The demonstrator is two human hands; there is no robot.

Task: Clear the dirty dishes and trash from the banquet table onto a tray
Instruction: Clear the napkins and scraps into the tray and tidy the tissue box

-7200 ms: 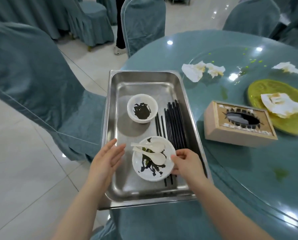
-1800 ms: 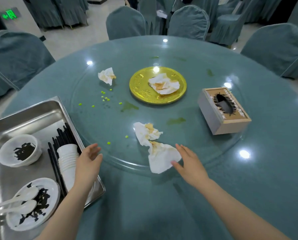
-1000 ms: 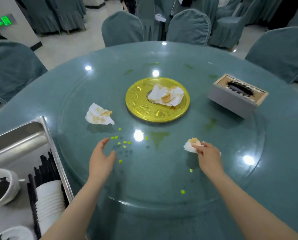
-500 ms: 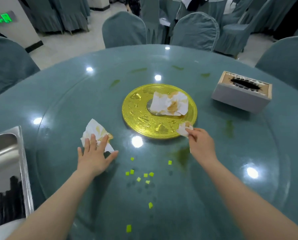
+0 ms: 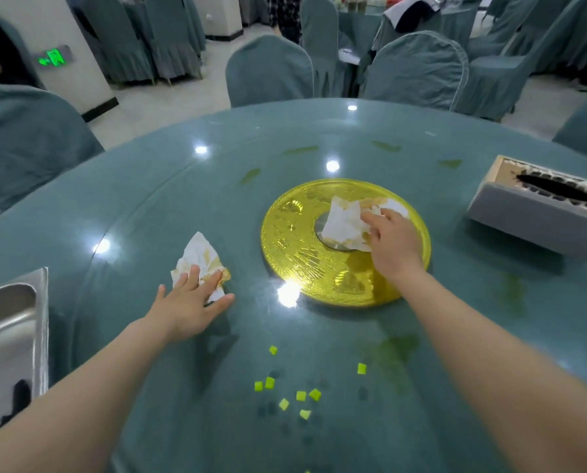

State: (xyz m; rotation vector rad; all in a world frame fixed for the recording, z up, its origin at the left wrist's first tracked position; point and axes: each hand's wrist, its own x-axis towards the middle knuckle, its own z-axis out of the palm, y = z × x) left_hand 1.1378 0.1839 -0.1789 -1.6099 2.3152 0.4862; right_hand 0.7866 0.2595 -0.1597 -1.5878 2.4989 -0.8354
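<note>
Both bare arms reach forward. The left hand [image 5: 188, 307] lies palm down, fingers [image 5: 213, 279] spread flat, pointing toward one o'clock. The right hand [image 5: 392, 245] reaches farther, toward eleven o'clock, knuckles up, fingers curled downward.

Plate [image 5: 295, 254] mid-table, napkin [image 5: 198, 256] left, tissue box [image 5: 537, 213] right.

A banquet hall in a restaurant or hotel. A large round table [image 5: 149, 206] covered in teal cloth under glass fills the foreground, ringed by chairs in matching teal fabric covers [image 5: 268, 71]. More covered chairs and dressed tables [image 5: 360, 25] stand behind on a pale tiled floor [image 5: 169, 104]. A green illuminated exit sign [image 5: 54, 57] is fixed to a white pillar.
</note>
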